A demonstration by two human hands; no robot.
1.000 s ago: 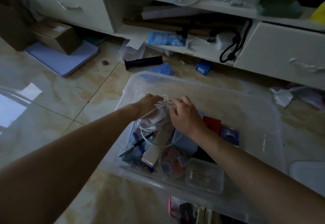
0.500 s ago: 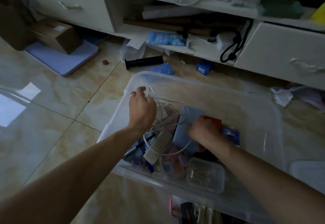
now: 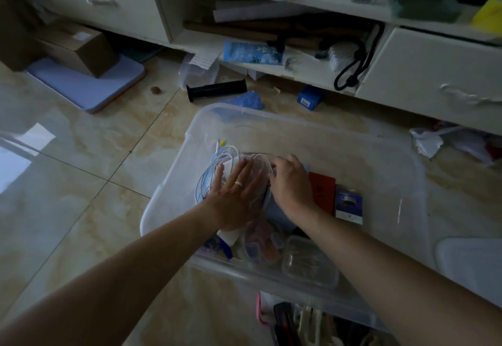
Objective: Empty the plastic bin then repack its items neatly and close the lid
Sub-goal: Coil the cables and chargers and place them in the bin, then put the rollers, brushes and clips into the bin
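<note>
A clear plastic bin (image 3: 385, 155) stands on the tiled floor, its near-left part filled with small items. My left hand (image 3: 235, 196), ring on one finger, lies flat with fingers spread on a bundle of white cables (image 3: 217, 163). My right hand (image 3: 292, 185) rests just right of it, fingers curled at the cable loops over a grey-blue flat pouch (image 3: 277, 211). Beside them lie a red booklet (image 3: 322, 191), a small dark box (image 3: 349, 204) and a clear lidded case (image 3: 309, 264). A pale lid (image 3: 472, 264) lies at the right.
White cabinet (image 3: 434, 74) with drawers and a cluttered open shelf runs along the back. On the floor are a black tube (image 3: 216, 90), a blue box (image 3: 309, 98), crumpled paper (image 3: 426, 142), a cardboard box (image 3: 78, 49) on a lavender board (image 3: 89, 87). More items (image 3: 298, 321) sit near me.
My left hand came down from a raised position and now presses flat on the cables. My right hand moved up from the pouch to the cable loops.
</note>
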